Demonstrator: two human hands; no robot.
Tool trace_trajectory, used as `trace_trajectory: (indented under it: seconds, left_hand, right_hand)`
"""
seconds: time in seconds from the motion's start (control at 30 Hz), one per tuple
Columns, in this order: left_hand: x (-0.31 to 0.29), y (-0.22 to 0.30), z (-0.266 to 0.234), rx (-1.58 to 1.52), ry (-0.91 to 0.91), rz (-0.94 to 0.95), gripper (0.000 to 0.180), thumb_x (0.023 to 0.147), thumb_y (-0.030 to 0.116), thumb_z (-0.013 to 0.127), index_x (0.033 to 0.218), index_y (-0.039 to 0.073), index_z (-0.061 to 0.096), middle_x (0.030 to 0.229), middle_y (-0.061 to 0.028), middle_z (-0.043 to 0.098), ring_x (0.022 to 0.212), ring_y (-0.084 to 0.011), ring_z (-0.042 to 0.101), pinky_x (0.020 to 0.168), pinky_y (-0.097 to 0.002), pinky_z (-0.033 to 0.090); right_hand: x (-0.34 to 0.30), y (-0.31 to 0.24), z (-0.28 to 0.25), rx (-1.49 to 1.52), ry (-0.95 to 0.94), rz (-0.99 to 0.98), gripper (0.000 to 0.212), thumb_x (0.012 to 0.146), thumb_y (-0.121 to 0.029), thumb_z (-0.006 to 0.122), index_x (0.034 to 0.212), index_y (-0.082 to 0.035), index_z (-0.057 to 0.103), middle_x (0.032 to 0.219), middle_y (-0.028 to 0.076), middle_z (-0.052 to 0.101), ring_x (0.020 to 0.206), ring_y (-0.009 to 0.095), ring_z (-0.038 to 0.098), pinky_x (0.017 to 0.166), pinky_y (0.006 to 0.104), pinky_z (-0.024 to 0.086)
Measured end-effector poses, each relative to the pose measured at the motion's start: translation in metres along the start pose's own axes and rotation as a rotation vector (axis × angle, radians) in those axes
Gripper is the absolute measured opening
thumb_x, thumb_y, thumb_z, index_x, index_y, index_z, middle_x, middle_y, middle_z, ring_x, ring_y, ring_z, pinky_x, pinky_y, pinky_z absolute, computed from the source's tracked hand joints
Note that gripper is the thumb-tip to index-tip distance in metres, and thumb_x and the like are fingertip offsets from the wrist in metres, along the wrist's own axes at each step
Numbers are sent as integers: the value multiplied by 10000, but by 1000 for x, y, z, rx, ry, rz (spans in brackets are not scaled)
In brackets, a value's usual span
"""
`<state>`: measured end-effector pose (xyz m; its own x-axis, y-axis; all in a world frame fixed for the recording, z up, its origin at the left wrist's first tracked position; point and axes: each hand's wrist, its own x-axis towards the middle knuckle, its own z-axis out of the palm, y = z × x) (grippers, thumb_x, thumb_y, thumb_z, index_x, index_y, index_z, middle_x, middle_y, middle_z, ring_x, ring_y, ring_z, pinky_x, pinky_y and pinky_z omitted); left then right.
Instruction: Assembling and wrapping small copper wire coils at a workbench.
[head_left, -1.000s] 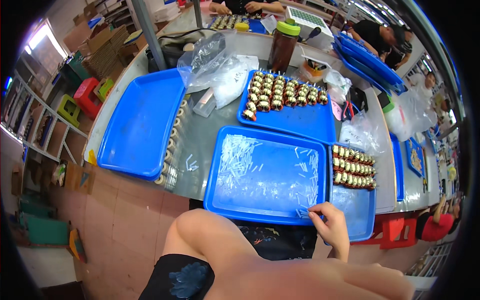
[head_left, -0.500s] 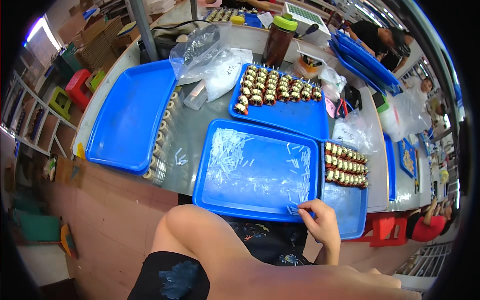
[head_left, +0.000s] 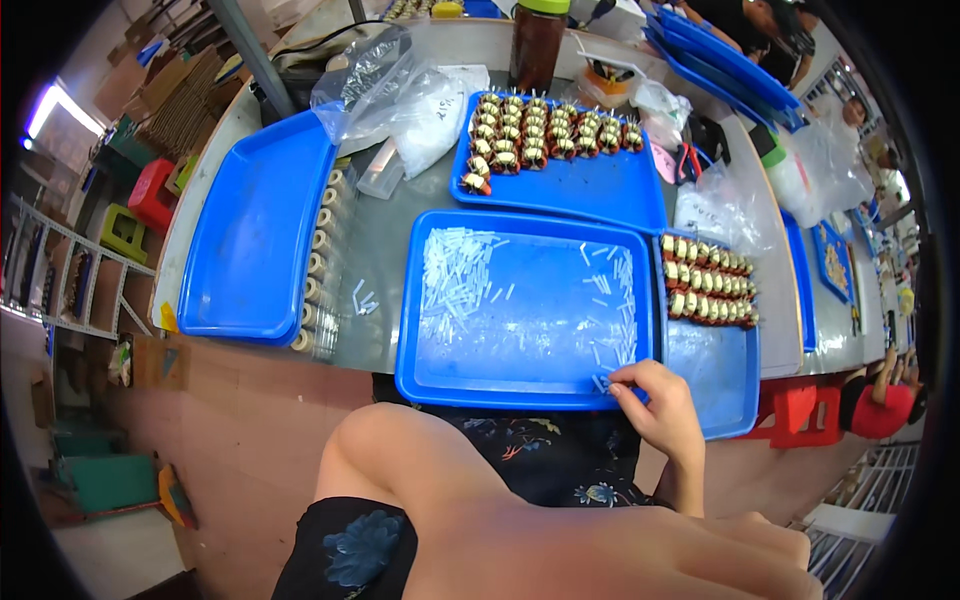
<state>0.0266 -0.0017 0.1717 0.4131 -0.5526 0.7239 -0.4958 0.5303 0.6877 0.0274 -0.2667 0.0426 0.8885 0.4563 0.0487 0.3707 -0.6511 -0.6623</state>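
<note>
My right hand [head_left: 662, 408] is at the near right corner of a blue tray [head_left: 500, 396], thumb and forefinger pinched together at a short white tube [head_left: 602, 382]. Many more short translucent white tubes [head_left: 455, 270] are heaped on the tray's left side, and a looser band of them runs along its right side. My left arm crosses the bottom of the view, elbow bent. The left hand [head_left: 735, 555] looms large and blurred at the lower right, with its fingers partly cut off, and what it holds, if anything, does not show.
Behind lies a blue tray [head_left: 610, 200] with rows of wound copper coils [head_left: 535, 135]; another tray [head_left: 710, 390] at right holds similar coils [head_left: 710, 280]. At left are a blue tray [head_left: 250, 240] and a row of cream rings [head_left: 320, 240]. Plastic bags [head_left: 430, 120] and a lidded bottle [head_left: 537, 50] stand behind.
The view has shifted, so the trays sit higher and slightly to the right. My right hand stays at the same tray corner, fingertips still together among the tubes.
</note>
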Motion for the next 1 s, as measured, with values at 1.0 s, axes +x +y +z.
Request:
trace_trajectory:
  seconds: [1.0]
  left_hand:
    - [-190,-32,17,-43,1018,-514,155,916,70,621,1016,78,503,736,-12,497,668,-136,475,746,-337,431]
  right_hand:
    - [60,40,-51,-414,-41,-141,98,850,-122,687,908,-48,659,842,117,658,796,313,653,696,401,521]
